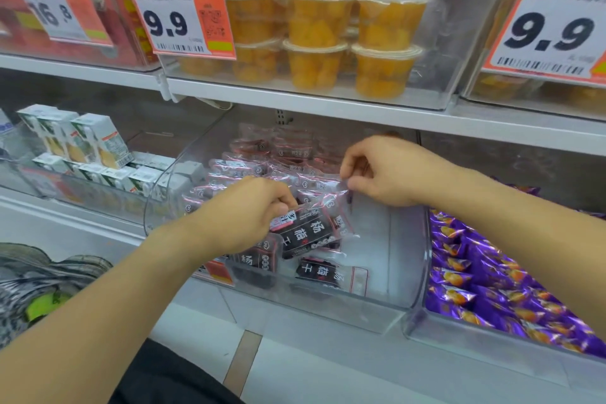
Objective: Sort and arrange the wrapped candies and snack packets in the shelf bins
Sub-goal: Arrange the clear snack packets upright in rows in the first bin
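Clear shelf bin (414, 259) of dark plum packets between juice cartons (95, 141) and purple candies (485, 275), left hand (242, 216) pinching black packet (308, 234) above the bin's front, right hand (390, 170) pinching clear-wrapped packet (334, 198) behind.

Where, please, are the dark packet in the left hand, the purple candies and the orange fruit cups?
dark packet (306, 234), head view, black label.
purple candies (485, 279), head view, middle of pile.
orange fruit cups (382, 70), head view, front cup's side.
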